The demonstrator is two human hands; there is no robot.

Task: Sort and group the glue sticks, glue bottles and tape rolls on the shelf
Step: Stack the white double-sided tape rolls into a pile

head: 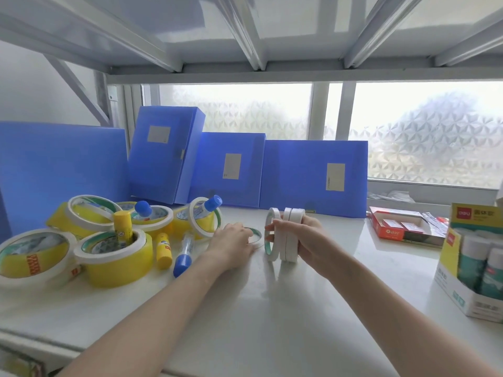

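Observation:
My right hand [300,240] grips three thin white tape rolls [285,232] standing on edge on the white shelf [272,308]. My left hand [231,244] lies over another thin white tape roll [254,236] flat on the shelf; its fingers curl onto the roll's rim. To the left is a mixed heap: yellow tape rolls [119,257], white tape rolls [92,210], yellow glue sticks [163,250] and blue-capped glue bottles [185,254], one glue stick [122,225] standing inside a roll.
Blue file boxes [313,175] line the back of the shelf. At right stand a red carton [402,227] and a yellow-white display box of glue bottles [473,265]. A shelf board hangs low overhead.

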